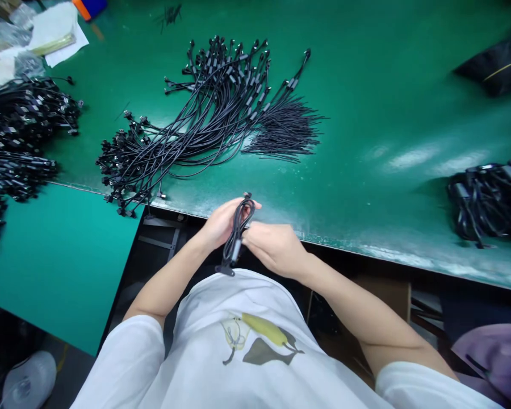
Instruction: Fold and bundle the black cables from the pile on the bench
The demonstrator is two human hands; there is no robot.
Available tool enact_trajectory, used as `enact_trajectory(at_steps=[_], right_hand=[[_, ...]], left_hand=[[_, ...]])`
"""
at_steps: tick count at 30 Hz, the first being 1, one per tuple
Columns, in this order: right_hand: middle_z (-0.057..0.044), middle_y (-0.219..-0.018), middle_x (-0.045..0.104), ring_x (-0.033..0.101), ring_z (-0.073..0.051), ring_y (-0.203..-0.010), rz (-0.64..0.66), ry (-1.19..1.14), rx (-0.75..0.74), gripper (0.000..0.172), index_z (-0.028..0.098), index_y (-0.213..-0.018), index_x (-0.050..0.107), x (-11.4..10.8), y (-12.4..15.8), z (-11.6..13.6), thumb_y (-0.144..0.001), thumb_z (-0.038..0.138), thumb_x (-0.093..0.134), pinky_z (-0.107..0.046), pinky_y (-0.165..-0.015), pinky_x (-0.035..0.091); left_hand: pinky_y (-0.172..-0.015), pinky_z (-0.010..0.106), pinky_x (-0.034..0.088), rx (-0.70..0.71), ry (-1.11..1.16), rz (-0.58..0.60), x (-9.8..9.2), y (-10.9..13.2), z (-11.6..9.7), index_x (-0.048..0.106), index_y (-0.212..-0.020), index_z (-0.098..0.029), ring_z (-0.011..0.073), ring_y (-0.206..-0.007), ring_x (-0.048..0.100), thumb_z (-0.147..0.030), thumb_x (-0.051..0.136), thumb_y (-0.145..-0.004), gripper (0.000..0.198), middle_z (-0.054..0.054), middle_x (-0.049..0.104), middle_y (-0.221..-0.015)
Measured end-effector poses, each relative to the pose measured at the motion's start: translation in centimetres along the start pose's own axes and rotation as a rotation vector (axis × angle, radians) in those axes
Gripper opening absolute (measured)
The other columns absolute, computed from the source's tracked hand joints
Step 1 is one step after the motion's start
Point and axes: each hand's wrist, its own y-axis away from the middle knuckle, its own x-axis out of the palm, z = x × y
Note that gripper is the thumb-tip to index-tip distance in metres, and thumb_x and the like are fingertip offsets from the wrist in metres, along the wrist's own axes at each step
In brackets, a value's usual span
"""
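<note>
A black cable [237,232], folded into a narrow loop bundle with a grey piece near its lower end, is held just past the table's front edge. My left hand [222,222] grips it from the left, fingers closed behind the loops. My right hand [276,245] is closed in a pinch against the bundle's right side; what lies between those fingertips is too small to make out. Beyond my hands, a heap of long black cables [204,128] with connectors at both ends lies on the table, beside a pile of short thin black ties [285,129].
Several piles of black cables [21,125] sit at the left, near papers and plastic bags [53,31]. Bundled cables [491,199] and a black bag [500,65] lie at the right of the green table [366,113]. A lower green surface [63,255] adjoins at left.
</note>
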Motion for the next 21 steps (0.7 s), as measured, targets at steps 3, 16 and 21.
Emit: enact_trajectory(at_steps=[3,16,21], right_hand=[[-0.002,-0.072,0.062,0.054,-0.009,-0.066,0.107,-0.141,0.113,0.039,0.016,-0.075,0.058,0.3,0.2,-0.8,-0.102,0.034,0.036,-0.021,-0.063,0.037],[-0.004,-0.075,0.064,0.054,-0.010,-0.066,-0.133,0.244,0.045,0.028,0.017,-0.078,0.061,0.4,0.0,-1.3,-0.097,0.020,0.039,-0.022,-0.061,0.033],[-0.002,-0.067,0.058,0.049,-0.010,-0.061,-0.066,-0.229,0.325,0.040,0.016,-0.066,0.055,0.3,0.0,-2.0,-0.097,0.039,0.046,-0.022,-0.059,0.035]], left_hand=[[-0.074,0.028,0.047,0.120,-0.003,0.119,-1.1,1.1,-1.8,0.075,-0.081,-0.015,0.0157,-0.075,0.055,-0.045,0.053,-0.088,0.038,0.008,0.067,-0.085],[-0.082,0.030,0.049,-0.058,0.042,0.238,-2.1,0.3,1.4,0.072,-0.104,-0.014,0.0194,-0.088,0.064,-0.081,0.048,-0.078,0.076,0.012,0.070,-0.094],[-0.109,0.035,0.040,0.164,-0.193,0.272,-2.2,1.2,-0.3,0.070,-0.120,-0.021,0.0241,-0.124,0.054,-0.045,0.067,-0.086,0.042,0.010,0.062,-0.129]])
